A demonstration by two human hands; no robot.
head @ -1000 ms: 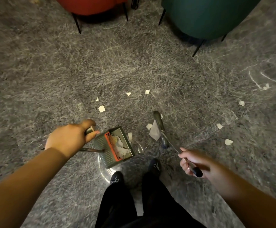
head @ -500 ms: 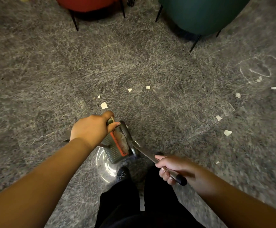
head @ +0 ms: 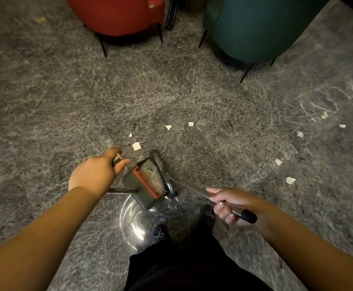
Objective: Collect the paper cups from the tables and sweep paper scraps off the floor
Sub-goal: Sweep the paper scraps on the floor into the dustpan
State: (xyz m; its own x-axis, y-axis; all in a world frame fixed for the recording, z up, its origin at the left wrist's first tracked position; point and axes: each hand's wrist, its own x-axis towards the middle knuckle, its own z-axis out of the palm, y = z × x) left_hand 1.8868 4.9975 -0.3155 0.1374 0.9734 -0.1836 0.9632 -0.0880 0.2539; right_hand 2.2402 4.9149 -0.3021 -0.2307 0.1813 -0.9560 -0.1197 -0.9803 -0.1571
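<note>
Left hand grips dustpan; right hand fingers curl around broom. Risk: tilted pan spills scraps onto floor.

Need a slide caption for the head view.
Left hand holds dustpan, right hand the broom; scraps on floor.

Chairs: two, one red, one teal. Dustpan: one. Broom: one. Loose scraps on floor: roughly ten, some blurred.
</note>
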